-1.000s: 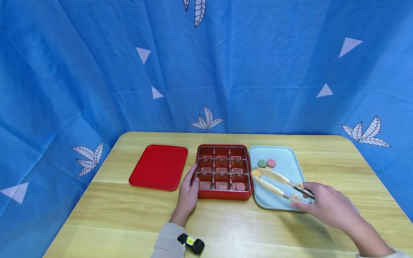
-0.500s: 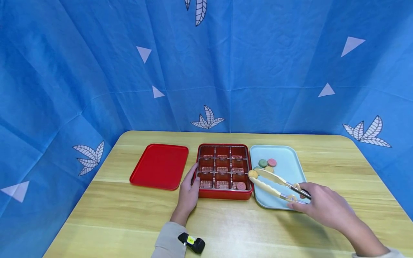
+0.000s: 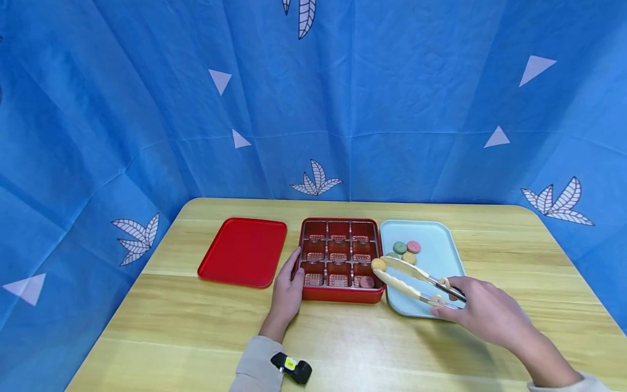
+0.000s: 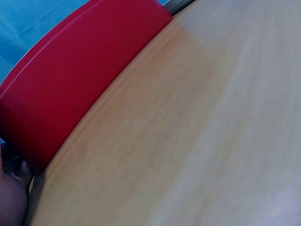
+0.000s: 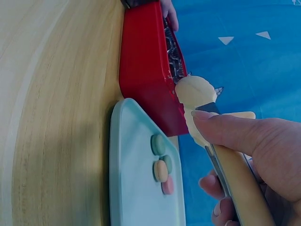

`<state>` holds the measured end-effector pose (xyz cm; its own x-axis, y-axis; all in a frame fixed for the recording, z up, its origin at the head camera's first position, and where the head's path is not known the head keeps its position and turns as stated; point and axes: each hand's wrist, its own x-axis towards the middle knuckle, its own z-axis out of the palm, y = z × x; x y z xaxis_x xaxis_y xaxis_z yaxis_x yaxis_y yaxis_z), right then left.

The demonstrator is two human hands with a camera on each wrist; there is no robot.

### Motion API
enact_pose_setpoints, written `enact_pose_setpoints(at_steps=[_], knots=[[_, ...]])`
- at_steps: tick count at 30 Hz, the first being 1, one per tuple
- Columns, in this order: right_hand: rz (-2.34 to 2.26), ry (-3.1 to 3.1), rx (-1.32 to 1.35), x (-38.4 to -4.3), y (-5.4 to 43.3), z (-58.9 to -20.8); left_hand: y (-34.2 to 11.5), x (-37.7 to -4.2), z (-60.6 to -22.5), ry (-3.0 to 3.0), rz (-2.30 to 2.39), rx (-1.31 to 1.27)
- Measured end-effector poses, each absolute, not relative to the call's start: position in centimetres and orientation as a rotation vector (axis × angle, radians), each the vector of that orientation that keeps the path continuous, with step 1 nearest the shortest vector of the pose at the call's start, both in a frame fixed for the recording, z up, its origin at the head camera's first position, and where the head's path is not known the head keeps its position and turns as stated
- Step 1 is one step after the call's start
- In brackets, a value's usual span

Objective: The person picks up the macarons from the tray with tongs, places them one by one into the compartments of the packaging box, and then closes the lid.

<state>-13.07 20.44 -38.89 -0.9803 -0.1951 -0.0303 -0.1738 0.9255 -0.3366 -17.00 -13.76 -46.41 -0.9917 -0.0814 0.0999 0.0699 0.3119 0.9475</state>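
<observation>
In my right hand (image 3: 490,310) I grip tongs (image 3: 399,284) with cream scalloped tips and metal arms. A yellow macaron (image 3: 378,264) sits pinched at their tips, over the right rim of a red box (image 3: 343,295). Inside the box is a clear insert with several square compartments. One pink macaron (image 3: 367,281) lies in the near right compartment, and the others look empty. My left hand (image 3: 286,296) holds the box's left side, thumb near the front and fingers at the rim. The right wrist view shows the thumb pressing on the tongs (image 5: 242,188).
Right beside the box stands a light blue tray (image 3: 441,245) bearing a pink macaron (image 3: 413,247), a yellow macaron (image 3: 409,258) and two green ones, one partly hidden. A red lid or tray (image 3: 242,253) lies to the left on the wooden table (image 3: 186,326). Blue cloth (image 3: 416,109) hangs behind.
My right hand has carried the tongs and yellow macaron leftward, from over the blue tray to the box's right edge. My left hand keeps its hold on the box.
</observation>
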Motion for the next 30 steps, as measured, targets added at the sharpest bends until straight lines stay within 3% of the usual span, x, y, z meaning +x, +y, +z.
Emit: enact_pose_setpoints(at_steps=[12,20,30], knots=[[-0.515,3.022,-0.306,-13.2,20.0,-39.0,-13.8,-17.1,-46.5,-2.438,-1.774,0.016],[-0.523,3.036,-0.310,-13.2,19.7,-39.2,-14.4,-18.7,-50.0,-2.429,-1.770,0.025],[-0.547,3.047,-0.320,-13.1,19.1,-39.5,-14.4,-18.6,-50.2,-2.420,-1.742,0.009]])
